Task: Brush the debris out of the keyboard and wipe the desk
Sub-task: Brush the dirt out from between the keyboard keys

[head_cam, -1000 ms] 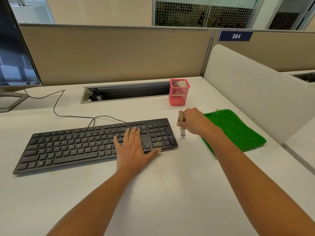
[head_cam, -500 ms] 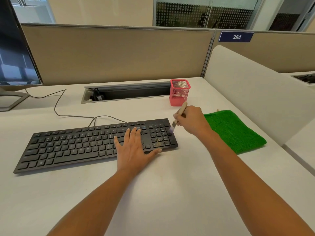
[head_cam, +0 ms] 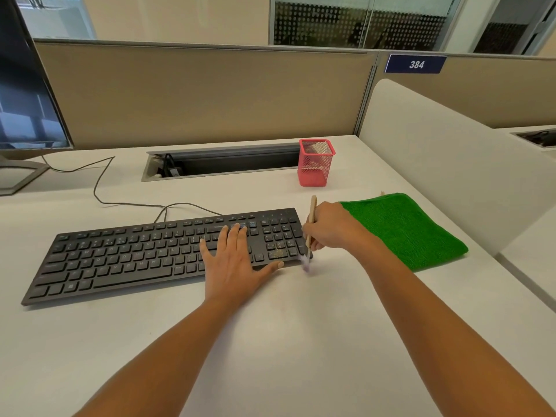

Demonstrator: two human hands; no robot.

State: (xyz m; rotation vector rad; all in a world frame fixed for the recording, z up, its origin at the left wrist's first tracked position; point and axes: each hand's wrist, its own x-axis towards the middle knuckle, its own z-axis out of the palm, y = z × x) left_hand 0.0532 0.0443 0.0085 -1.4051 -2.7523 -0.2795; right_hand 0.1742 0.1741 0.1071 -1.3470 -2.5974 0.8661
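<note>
The brush (head_cam: 313, 210) has been swept down to the front right corner of the keyboard (head_cam: 135, 257), clamped in the grip of the right hand (head_cam: 331, 228); the left hand (head_cam: 236, 266) is laid flat, grip apart

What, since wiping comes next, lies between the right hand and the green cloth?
Nothing visible does. The cloth lies flat on the desk right beside the right hand. The pink mesh cup stands farther back, off that path. The hand does grip the brush, so it is not free.
</note>
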